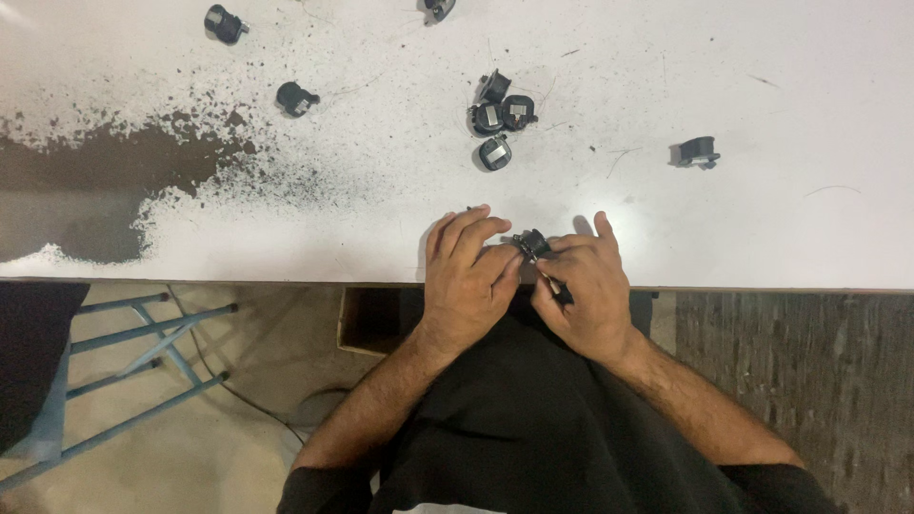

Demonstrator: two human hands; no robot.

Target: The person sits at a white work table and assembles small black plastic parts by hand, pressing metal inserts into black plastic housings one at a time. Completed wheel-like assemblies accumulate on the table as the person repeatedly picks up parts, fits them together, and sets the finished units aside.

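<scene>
Both hands, left [468,276] and right [583,290], grips closed on small black plastic part [531,245] at white worktop [781,228] edge; similar black parts [497,119] loose beyond, untouched.

- One view only, from a camera worn on the person's head.
- It looks almost straight down over the near edge of a white worktable [762,114].
- The table fills the upper half; the floor [809,381] and the person's lap fill the lower half.
- Both forearms enter from the bottom, close to the lens.
</scene>
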